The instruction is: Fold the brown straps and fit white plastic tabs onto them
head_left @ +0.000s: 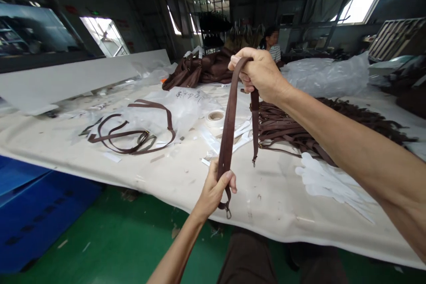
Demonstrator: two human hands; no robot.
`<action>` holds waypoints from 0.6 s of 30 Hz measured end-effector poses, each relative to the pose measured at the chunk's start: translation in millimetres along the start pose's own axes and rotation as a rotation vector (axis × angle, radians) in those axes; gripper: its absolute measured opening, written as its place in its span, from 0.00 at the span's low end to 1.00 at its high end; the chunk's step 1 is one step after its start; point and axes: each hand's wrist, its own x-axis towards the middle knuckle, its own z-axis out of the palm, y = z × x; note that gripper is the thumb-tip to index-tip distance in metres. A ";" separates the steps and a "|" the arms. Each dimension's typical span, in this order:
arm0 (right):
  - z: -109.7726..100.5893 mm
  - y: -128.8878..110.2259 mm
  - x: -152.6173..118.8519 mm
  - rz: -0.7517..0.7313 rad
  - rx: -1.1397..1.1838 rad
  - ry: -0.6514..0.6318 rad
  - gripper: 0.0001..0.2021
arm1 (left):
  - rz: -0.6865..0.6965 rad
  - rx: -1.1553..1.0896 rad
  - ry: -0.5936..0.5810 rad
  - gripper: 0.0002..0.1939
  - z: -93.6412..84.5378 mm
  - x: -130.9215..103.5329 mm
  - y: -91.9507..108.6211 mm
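Note:
A dark brown bag strap (229, 128) with metal clasps at its ends is stretched between my two hands above the table. Higher up, my right hand (258, 71) has its fingers closed around the strap's upper bend, and one end hangs down behind with a small clasp. My left hand (216, 188) grips the lower part between thumb and fingers, with a metal snap hook (228, 213) dangling just below. To the right lies a large pile of similar brown straps (293, 131). Several loose straps (169, 124) lie looped on the left side of the table.
A roll of white tape (215, 118) sits mid-table near clear plastic bags (189, 106). White paper-like pieces (328, 182) lie at right. Brown bags (213, 69) are heaped at the back, with a person (274, 51) beyond. The table's front edge (159, 199) runs above a green floor.

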 end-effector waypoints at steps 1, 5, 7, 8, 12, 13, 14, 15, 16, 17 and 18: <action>1.0 -4.3 0.9 0.009 0.002 0.005 0.14 | -0.001 -0.006 0.048 0.16 -1.7 -6.9 -7.2; 3.2 -17.0 0.6 0.026 -0.013 0.039 0.14 | -0.041 -0.090 0.131 0.19 -10.1 -26.0 -27.2; 1.6 -18.5 -0.4 0.033 -0.010 0.055 0.15 | -0.068 -0.173 0.177 0.23 -11.9 -30.2 -31.9; 0.3 -18.3 -0.8 0.037 -0.003 0.060 0.15 | -0.083 -0.220 0.203 0.23 -11.1 -31.1 -33.2; -5.1 -15.0 0.8 0.052 0.011 0.051 0.16 | -0.136 -0.351 0.242 0.20 2.1 -30.6 -37.0; -6.3 -14.3 1.9 0.058 0.001 0.055 0.15 | -0.133 -0.360 0.244 0.19 6.5 -30.4 -38.1; -7.5 -13.5 3.3 0.069 -0.014 0.061 0.14 | -0.120 -0.364 0.248 0.19 10.7 -30.6 -39.1; -8.9 -12.7 4.7 0.083 -0.032 0.071 0.14 | -0.100 -0.366 0.252 0.18 14.3 -31.1 -40.0; -10.4 -11.8 6.1 0.099 -0.051 0.082 0.13 | -0.079 -0.371 0.251 0.17 17.1 -32.0 -40.7; -12.2 -10.7 7.3 0.114 -0.067 0.094 0.13 | -0.064 -0.382 0.235 0.19 19.0 -33.3 -41.0; -14.1 -9.4 8.3 0.126 -0.079 0.107 0.13 | -0.050 -0.400 0.206 0.22 20.1 -35.0 -41.0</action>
